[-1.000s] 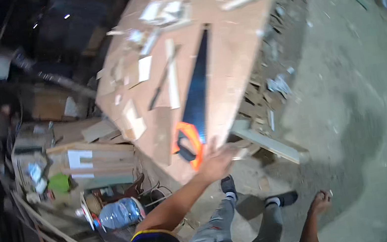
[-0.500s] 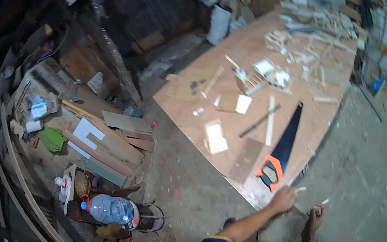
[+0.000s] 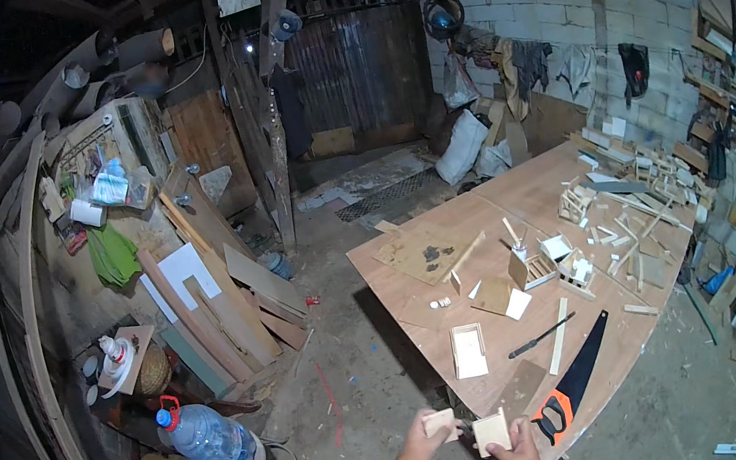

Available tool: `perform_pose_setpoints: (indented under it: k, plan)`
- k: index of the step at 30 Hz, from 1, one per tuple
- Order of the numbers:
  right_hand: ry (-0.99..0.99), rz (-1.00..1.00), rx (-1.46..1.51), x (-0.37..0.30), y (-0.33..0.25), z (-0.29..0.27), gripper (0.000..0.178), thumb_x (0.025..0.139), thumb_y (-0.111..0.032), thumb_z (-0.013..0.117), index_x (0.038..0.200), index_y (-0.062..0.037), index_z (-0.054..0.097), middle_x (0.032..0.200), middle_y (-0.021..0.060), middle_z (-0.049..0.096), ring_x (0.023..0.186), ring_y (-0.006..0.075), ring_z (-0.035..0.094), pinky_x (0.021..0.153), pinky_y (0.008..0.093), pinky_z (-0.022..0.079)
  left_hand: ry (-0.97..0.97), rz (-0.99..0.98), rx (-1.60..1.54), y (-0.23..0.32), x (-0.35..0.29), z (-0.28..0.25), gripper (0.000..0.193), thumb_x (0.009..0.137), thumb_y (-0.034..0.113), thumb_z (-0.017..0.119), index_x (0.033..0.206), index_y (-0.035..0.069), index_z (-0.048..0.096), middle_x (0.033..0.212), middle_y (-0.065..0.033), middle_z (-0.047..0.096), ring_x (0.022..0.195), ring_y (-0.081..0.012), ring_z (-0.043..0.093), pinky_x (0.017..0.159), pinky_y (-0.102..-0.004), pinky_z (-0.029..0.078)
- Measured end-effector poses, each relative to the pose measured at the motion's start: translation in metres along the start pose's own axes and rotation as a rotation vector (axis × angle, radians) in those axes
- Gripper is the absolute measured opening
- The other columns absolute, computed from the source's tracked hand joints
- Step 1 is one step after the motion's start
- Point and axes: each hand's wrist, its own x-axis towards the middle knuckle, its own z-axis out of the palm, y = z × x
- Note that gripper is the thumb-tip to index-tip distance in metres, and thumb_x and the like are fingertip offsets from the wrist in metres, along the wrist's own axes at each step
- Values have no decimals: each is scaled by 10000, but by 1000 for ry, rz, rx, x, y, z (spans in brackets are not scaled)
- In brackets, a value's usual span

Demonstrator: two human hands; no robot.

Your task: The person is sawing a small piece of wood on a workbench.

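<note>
Below the near left corner of the plywood table, my left hand [image 3: 422,444] grips a small pale wooden block [image 3: 437,423]. Beside it, my right hand [image 3: 522,457] holds a small square wooden piece [image 3: 491,435] with a raised edge along one side. A narrow gap separates the two pieces. Just right of my right hand, a handsaw [image 3: 582,364] with an orange and black handle lies on the table [image 3: 396,288]. Farther in are a shallow wooden box [image 3: 469,351] with a white inside, a dark slim tool [image 3: 542,336] and a pale wood strip [image 3: 558,335].
Small wooden boxes [image 3: 536,271] and a heap of offcuts [image 3: 643,189] cover the table's far right. On the left, boards [image 3: 209,311] lean beside a large water bottle [image 3: 211,434]. A white sack [image 3: 462,147] stands behind the table.
The view has tilted up and shifted. My hands now appear farther left, in front of the table corner, and the wooden pieces show their broad faces instead of thin edges.
</note>
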Motion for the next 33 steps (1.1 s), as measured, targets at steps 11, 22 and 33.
perform_pose_setpoints:
  k: [11, 22, 33]
  plan:
    - [-6, 308, 141, 24, -40, -43, 862, 796, 89, 625, 1460, -150, 129, 1210, 206, 522, 982, 291, 633, 673, 400, 596, 24, -32, 94, 17, 11, 24, 277, 970, 66, 505, 1223, 56, 394, 1124, -152, 642, 871, -204, 678, 709, -299, 536]
    - [35, 169, 17, 88, -58, -84, 533, 888, 49, 542, 1261, -131, 205, 1075, 169, 522, 818, 267, 665, 570, 332, 576, 432, -87, -42, 64, -29, 20, 226, 962, 67, 502, 1167, 76, 407, 1045, -182, 652, 839, -248, 677, 721, -347, 556]
    - [453, 238, -99, 68, -53, -73, 562, 937, -40, 535, 1352, -160, 176, 1049, 161, 589, 834, 269, 675, 673, 368, 577, 360, 9, 120, 83, 40, -66, 214, 977, 89, 483, 1174, 46, 411, 1065, -195, 652, 861, -254, 678, 761, -344, 546]
